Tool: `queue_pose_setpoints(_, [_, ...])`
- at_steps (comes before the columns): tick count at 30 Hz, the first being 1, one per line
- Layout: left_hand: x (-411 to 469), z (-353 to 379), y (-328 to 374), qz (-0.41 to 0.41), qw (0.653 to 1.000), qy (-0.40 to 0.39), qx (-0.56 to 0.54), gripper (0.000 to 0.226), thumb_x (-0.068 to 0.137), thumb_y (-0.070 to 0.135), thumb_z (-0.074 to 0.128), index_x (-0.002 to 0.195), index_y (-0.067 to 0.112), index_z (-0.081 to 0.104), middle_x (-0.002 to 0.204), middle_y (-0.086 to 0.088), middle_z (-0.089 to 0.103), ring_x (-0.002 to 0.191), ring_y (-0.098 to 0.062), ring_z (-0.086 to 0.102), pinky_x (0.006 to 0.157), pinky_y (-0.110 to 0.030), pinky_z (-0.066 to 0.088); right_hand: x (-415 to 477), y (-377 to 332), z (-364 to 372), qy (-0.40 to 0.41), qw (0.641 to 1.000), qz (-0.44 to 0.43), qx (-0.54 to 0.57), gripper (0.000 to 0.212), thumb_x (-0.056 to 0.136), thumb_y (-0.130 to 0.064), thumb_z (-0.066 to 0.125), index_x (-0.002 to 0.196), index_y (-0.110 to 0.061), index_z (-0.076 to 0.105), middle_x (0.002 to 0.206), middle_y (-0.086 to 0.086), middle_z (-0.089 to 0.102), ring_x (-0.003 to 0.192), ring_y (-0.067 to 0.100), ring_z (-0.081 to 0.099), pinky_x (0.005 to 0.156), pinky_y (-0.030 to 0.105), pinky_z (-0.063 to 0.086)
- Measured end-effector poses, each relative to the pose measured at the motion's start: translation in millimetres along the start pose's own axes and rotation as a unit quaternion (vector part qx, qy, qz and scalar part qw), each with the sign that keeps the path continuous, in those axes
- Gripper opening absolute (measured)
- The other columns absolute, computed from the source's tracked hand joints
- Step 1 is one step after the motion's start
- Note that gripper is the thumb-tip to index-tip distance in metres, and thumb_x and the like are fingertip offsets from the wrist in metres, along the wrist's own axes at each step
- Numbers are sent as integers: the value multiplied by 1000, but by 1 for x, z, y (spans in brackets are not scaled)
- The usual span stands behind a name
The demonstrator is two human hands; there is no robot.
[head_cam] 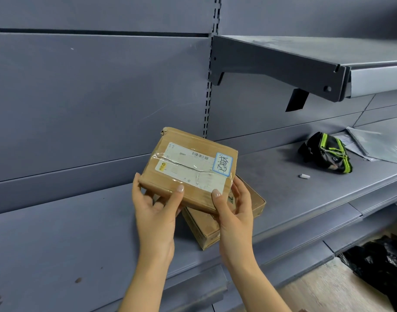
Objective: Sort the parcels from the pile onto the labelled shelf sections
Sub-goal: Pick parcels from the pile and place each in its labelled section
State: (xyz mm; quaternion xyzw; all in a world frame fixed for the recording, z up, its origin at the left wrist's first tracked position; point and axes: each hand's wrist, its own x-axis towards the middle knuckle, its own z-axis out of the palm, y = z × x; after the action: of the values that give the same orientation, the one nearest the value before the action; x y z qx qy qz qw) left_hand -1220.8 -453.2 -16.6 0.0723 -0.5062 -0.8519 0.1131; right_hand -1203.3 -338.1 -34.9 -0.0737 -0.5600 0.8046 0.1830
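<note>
Item one: held parcel (188, 167), a flat brown cardboard box, tilted with its top face toward me. It bears a white shipping label with a barcode, a yellow mark at the label's left end, a blue-bordered sticker with handwriting at its right end, and clear tape across the middle. My left hand (156, 212) grips its near left corner, thumb curled onto the top edge and fingers tucked beneath. My right hand (234, 212) grips its near right corner, thumb pressed on the top face and fingers wrapped round the right side. Item two: second parcel (206, 228), also brown cardboard, lying flat directly under the held parcel and showing past its near and right edges; whether the two touch I cannot tell. Item three: lower shelf (80, 233), grey metal, spreading beneath the held parcel and carrying the second parcel. Item four: slotted upright (209, 86), rising just behind the held parcel's far corner. Item five: upper shelf (305, 52), grey, above and right of the held parcel, on a dark bracket. Item six: black pouch (326, 152) with bright green trim, well right of the held parcel on the lower shelf. Item seven: small white object (304, 176), between the held parcel and the black pouch, too small to identify. Item eight: grey spiral-bound pad (378, 145), farthest right of the held parcel. Item nine: black plastic bag (382, 266), below and far right of the held parcel, on a wooden floor (323, 291).
</note>
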Motion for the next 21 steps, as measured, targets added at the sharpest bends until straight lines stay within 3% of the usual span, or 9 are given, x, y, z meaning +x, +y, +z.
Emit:
queue_pose_setpoints(3, [4, -5, 3, -1, 1000, -8, 12, 80, 82, -10, 65, 148, 20, 31, 132, 1, 60, 107, -9, 66, 77, -31, 60, -1, 1, -5, -10, 1000, 5, -18, 43, 95, -5, 59, 130, -26, 47, 98, -32, 70, 96, 3, 70, 79, 21, 57])
queue_pose_setpoints(7, [13, -21, 13, -8, 999, -31, 34, 80, 80, -12, 64, 146, 23, 36, 137, -4, 56, 120, -20, 60, 78, -36, 60, 10, -6, -18, 5, 999, 3, -33, 47, 92, -13, 69, 130, -32, 50, 106, -32, 67, 119, 11, 61, 94, 31, 54])
queue_pose_setpoints(11, [22, -33, 31, -19, 992, -88, 88, 77, 81, -12, 63, 144, 28, 40, 119, 3, 65, 104, -13, 64, 60, -22, 56, 32, -23, -36, -47, 994, 16, -101, 38, 94, -20, 65, 127, -36, 56, 124, -15, 63, 108, -2, 63, 91, 28, 54])
queue_pose_setpoints(13, [26, -38, 39, -27, 987, -116, 107, 79, 78, -10, 66, 143, 29, 42, 110, 10, 68, 96, -10, 65, 56, -21, 54, 38, -34, -43, -97, 986, 41, -132, 44, 88, -31, 64, 131, -40, 56, 125, -12, 63, 109, 3, 64, 92, 33, 55])
queue_pose_setpoints(16, [30, -43, 49, -41, 977, -162, 131, 95, 59, -3, 81, 140, 32, 46, 106, 12, 71, 94, -12, 65, 57, -22, 54, 42, -45, -47, -154, 976, 79, -133, 39, 100, -17, 54, 135, -34, 55, 97, -10, 72, 86, 6, 67, 92, 42, 57])
queue_pose_setpoints(17, [31, -44, 51, -43, 974, -173, 137, 98, 53, 5, 83, 139, 34, 46, 107, 11, 71, 94, -10, 66, 58, -23, 54, 42, -46, -48, -170, 972, 86, -136, 39, 101, -15, 52, 135, -34, 55, 95, 0, 72, 83, 10, 64, 93, 47, 55])
queue_pose_setpoints(19, [32, -45, 56, -48, 969, -191, 146, 105, 42, 20, 83, 139, 36, 45, 113, 10, 70, 95, -9, 68, 61, -24, 55, 41, -47, -50, -201, 966, 97, -134, 39, 98, -19, 58, 132, -38, 58, 112, 19, 66, 92, 24, 62, 93, 49, 53])
queue_pose_setpoints(21, [32, -45, 60, -49, 965, -200, 161, 108, 42, 24, 84, 140, 40, 42, 117, 6, 69, 98, -9, 68, 65, -23, 56, 40, -45, -54, -224, 960, 112, -123, 41, 91, -22, 65, 130, -36, 60, 115, 17, 68, 100, 29, 66, 86, 42, 57])
